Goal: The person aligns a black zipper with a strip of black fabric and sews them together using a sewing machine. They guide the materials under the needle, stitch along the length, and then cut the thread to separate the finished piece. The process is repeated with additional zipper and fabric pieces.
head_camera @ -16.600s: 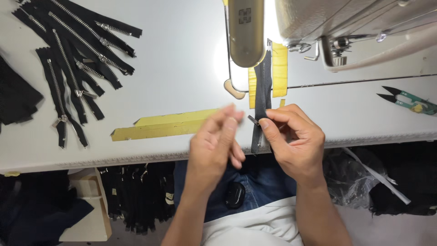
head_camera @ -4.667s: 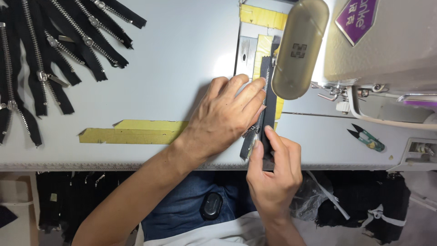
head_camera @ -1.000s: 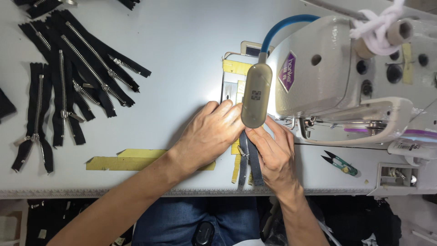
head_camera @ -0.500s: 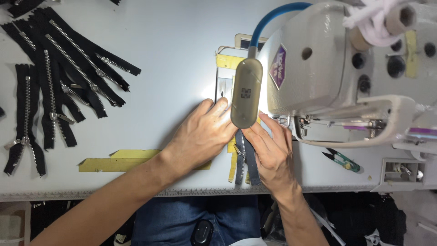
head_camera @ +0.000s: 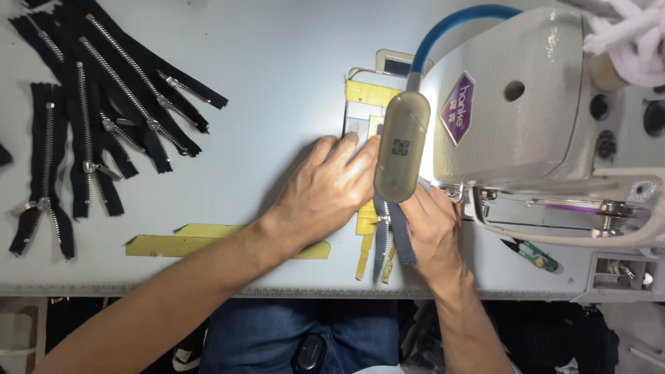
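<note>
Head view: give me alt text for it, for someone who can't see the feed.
Seen from above, a person's left hand and right hand press a dark zipper strip flat on a white table under the lamp of a sewing machine. A pile of black zippers lies at upper left; small snips sit to the right.

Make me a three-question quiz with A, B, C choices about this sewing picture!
1. Where is the pile of black zippers? A far left of the table B under the machine C on the lap
2. What colour is the lamp's bendy neck? A red B blue C green
3. What is the left hand doing? A pressing flat on the table B waving in the air C holding snips

Answers: 1 A, they lie spread at the table's left. 2 B, the neck arcs blue above the lamp head. 3 A, its fingers lie flat beside the dark strip.
</note>
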